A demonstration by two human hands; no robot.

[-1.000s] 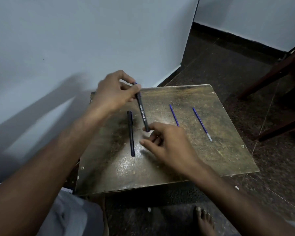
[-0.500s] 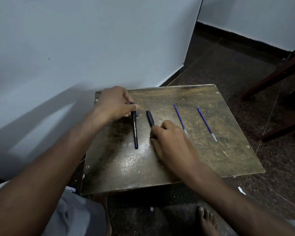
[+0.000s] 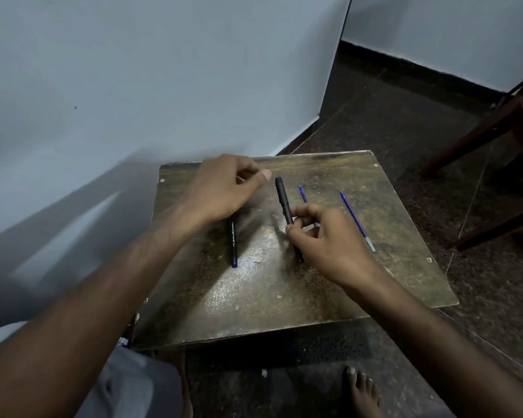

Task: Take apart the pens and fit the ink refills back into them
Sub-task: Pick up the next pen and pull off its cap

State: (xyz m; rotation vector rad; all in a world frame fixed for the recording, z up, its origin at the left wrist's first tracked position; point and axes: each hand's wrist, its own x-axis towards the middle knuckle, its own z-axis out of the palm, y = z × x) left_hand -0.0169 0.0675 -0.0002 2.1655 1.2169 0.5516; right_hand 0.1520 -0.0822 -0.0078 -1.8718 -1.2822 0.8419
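Note:
Two black pens are on a small worn wooden table. One black pen with white lettering lies flat at the left, its far end hidden under my left hand, which hovers with curled fingers and holds nothing. My right hand grips the second black pen near its middle, its capped end pointing away. One blue ink refill lies partly hidden behind my right hand. A second blue refill lies free further right.
A white wall stands close behind and left of the table. Dark stone floor surrounds it, with wooden chair legs at the right. My bare foot rests on the floor below the table's front edge.
My left hand has let go of the lettered pen, which now lies on the table. My right hand has picked up the second pen and lifted its far end.

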